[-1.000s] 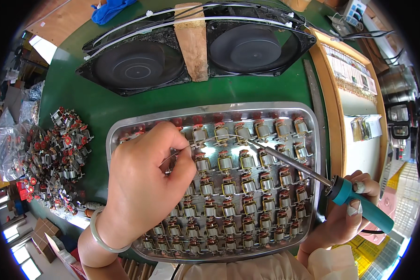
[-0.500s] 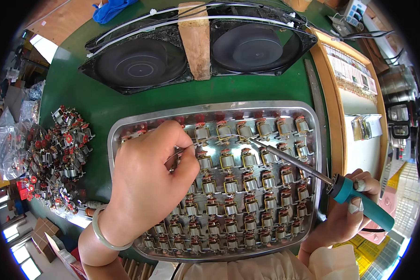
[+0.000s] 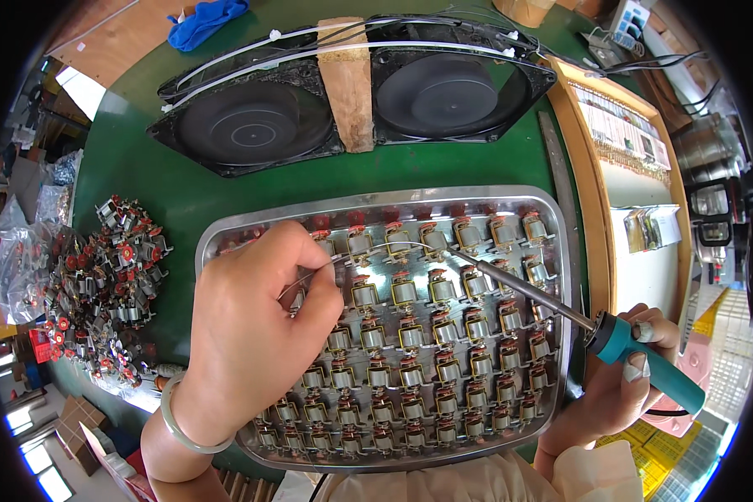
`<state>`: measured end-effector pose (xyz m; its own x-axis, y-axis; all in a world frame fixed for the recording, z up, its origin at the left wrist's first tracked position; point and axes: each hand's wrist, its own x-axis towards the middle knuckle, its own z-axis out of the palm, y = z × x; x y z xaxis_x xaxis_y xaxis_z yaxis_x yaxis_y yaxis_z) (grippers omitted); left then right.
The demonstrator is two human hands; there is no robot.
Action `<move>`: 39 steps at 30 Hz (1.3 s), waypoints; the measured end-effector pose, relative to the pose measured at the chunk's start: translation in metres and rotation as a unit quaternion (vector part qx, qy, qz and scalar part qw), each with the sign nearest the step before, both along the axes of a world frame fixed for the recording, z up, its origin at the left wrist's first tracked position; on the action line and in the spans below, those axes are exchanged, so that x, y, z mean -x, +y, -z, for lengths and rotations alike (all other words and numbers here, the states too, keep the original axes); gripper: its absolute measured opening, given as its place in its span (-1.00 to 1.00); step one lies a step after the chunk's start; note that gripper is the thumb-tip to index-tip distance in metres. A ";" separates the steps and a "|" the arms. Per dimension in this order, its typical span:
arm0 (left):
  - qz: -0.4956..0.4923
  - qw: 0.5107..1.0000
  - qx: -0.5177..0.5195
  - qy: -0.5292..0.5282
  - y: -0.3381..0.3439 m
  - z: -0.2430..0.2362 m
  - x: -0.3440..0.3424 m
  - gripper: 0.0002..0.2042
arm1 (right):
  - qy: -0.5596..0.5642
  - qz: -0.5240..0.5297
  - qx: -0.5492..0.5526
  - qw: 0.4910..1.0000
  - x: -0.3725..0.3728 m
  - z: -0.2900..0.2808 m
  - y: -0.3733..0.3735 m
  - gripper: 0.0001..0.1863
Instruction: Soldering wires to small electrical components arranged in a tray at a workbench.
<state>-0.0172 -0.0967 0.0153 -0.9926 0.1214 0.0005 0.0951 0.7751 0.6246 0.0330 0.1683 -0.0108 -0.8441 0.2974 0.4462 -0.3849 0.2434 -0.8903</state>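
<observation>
My left hand (image 3: 263, 314) is closed in a pinch on a thin solder wire (image 3: 393, 243), which arcs rightward over the far rows of a metal tray. In my right hand (image 3: 632, 376) is a soldering iron (image 3: 653, 364) with a teal handle, its long shaft slanting up and left. The iron's tip meets or nearly meets the wire's end beside a small coil part in the far row. Rows of such small metal coil parts (image 3: 412, 335) with yellow edges and reddish tops stand in the shiny tray (image 3: 376, 199). My left hand hides some parts at the tray's left.
Two black fans (image 3: 251, 117) with a wooden block (image 3: 345, 84) between them stand behind the tray. A heap of loose coil parts (image 3: 125, 268) lies at left on the green table (image 3: 184, 188). At right is a wooden-framed box (image 3: 602, 192); a blue cloth (image 3: 205, 23) lies far left.
The left hand has shifted slightly left with the solder wire. The iron's tip stays near the same far-row area; the view has moved a little.
</observation>
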 end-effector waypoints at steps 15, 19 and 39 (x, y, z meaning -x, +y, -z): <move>0.027 0.999 -0.017 0.024 0.006 0.006 0.003 -0.90 | -0.016 -0.007 -0.030 0.999 -0.001 0.001 0.003 -0.68; 0.032 0.999 -0.008 0.009 0.006 0.004 0.003 -0.90 | -0.019 -0.018 -0.033 0.999 0.001 0.000 0.003 -0.69; -0.008 0.999 -0.007 0.036 -0.011 0.001 -0.003 -0.91 | -0.017 -0.003 -0.010 1.000 -0.004 -0.012 -0.006 -0.69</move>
